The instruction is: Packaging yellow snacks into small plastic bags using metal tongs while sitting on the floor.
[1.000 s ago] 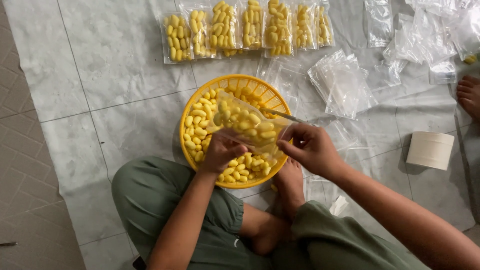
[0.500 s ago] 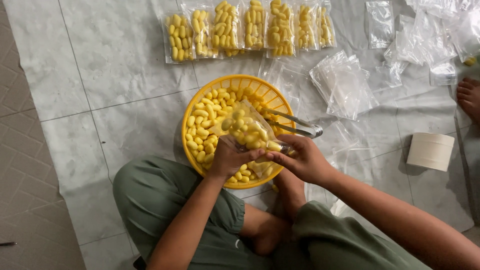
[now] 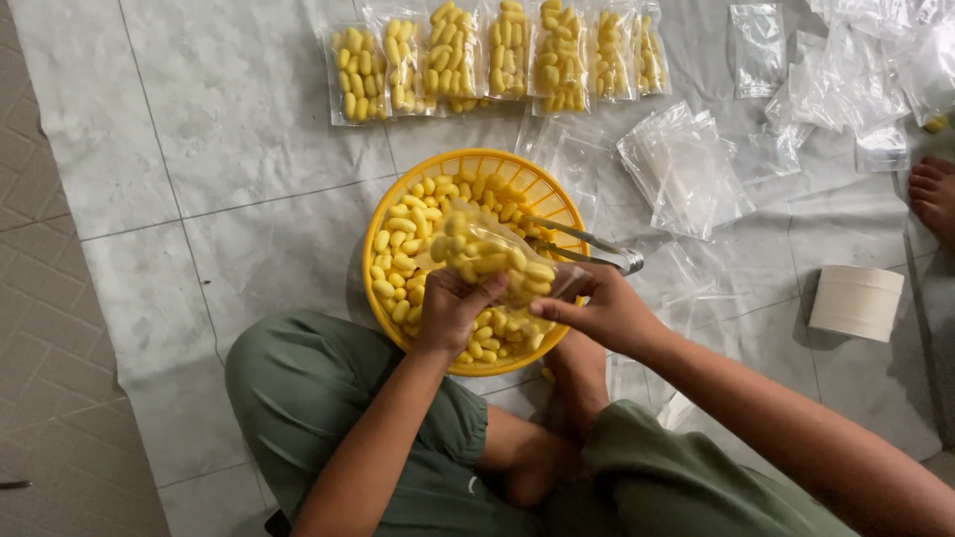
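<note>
Currently both hands (image 3: 453, 303) (image 3: 602, 313) hold the filled bag (image 3: 487, 261) lying slantwise over the basket (image 3: 398, 199).

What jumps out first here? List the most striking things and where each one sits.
The round yellow plastic basket heaped with small yellow oval pieces, at centre on the grey sheet. Over it, the left hand and right hand hold a clear plastic bag of yellow pieces. A row of filled clear bags lies along the top.

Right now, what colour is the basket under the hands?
Yellow: the round slatted basket, shown best in the head view.
</note>
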